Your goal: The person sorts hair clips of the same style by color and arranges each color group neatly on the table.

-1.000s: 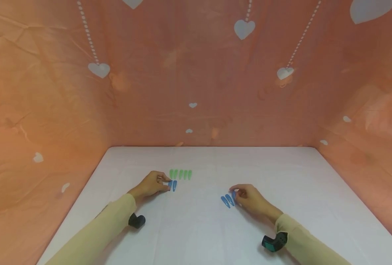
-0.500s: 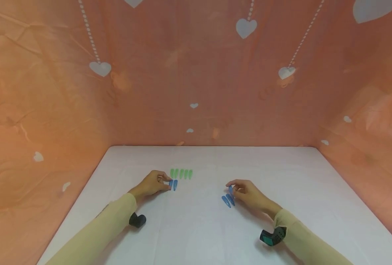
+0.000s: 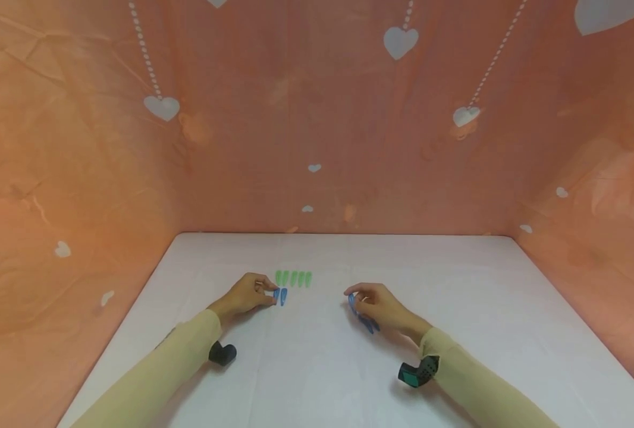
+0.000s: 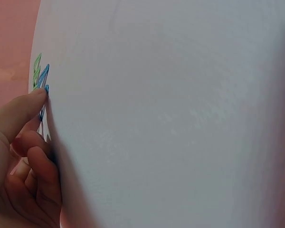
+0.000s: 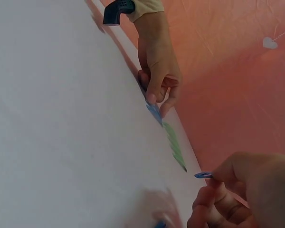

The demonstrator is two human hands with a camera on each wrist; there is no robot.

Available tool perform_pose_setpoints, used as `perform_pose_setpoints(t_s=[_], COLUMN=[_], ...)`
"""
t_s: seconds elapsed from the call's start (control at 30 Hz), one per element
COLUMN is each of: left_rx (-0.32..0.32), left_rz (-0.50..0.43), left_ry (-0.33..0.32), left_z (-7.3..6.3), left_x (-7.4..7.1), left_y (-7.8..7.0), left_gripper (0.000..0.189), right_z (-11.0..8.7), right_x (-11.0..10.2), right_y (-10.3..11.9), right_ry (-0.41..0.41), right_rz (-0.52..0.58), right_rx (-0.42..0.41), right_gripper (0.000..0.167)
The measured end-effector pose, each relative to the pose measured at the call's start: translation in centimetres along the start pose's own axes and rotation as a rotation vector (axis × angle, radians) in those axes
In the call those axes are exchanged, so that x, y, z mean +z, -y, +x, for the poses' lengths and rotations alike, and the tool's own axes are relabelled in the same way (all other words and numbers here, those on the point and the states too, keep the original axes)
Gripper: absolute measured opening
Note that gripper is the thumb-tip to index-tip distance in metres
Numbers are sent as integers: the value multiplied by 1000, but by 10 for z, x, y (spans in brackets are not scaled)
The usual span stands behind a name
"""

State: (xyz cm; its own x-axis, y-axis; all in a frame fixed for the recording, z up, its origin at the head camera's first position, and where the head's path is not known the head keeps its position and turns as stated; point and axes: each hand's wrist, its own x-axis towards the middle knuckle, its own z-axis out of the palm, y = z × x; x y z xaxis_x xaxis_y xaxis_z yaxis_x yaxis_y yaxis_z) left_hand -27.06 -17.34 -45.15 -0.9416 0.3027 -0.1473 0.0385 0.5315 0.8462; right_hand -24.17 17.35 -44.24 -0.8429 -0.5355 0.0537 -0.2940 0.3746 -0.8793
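Observation:
Several green snap hair clips (image 3: 294, 279) lie side by side in a row on the white table. Just in front of the row's left end are two blue hair clips, the right one (image 3: 283, 296) lying flat. My left hand (image 3: 244, 295) pinches the left blue clip (image 3: 276, 295) between thumb and finger at the table. To the right, my right hand (image 3: 381, 306) holds another blue hair clip (image 3: 351, 303), which also shows as a blue clip (image 5: 204, 175) at the fingertips in the right wrist view. Further blue clips (image 3: 366, 324) lie on the table, partly hidden behind that hand.
The white table (image 3: 306, 368) is enclosed at the back and sides by orange cloth (image 3: 344, 131) printed with pale hearts. A dark device is strapped at each wrist, the right one (image 3: 418, 372) close above the tabletop.
My right hand has lifted a blue hair clip from beside the other blue clips and carried it left and away from me. The left hand stays at its clip.

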Motion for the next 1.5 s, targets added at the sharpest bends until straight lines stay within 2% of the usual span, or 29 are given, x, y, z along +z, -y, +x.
perform_pose_setpoints(t_s=[0.43, 0.7, 0.8, 0.97, 1.3, 1.5], left_rx=[4, 3, 7, 23, 53, 74], left_rz=[22, 39, 35, 33, 36, 21], left_ry=[6, 0, 0, 3, 8, 11], left_z=[2, 2, 2, 2, 1, 2], left_x=[0, -1, -1, -1, -2, -1], left_y=[4, 4, 4, 4, 3, 4], left_gripper=[34, 33, 33, 32, 30, 31], right_z=[28, 49, 57, 68, 88, 97], right_x=[35, 59, 66, 77, 93, 100], right_y=[11, 17, 19, 23, 25, 18], right_ry=[15, 40, 40, 28, -28, -106], right_rz=[95, 100, 106, 130, 87, -18], right_rx=[-32, -3, -11, 25, 13, -26], right_gripper=[34, 34, 37, 40, 37, 35])
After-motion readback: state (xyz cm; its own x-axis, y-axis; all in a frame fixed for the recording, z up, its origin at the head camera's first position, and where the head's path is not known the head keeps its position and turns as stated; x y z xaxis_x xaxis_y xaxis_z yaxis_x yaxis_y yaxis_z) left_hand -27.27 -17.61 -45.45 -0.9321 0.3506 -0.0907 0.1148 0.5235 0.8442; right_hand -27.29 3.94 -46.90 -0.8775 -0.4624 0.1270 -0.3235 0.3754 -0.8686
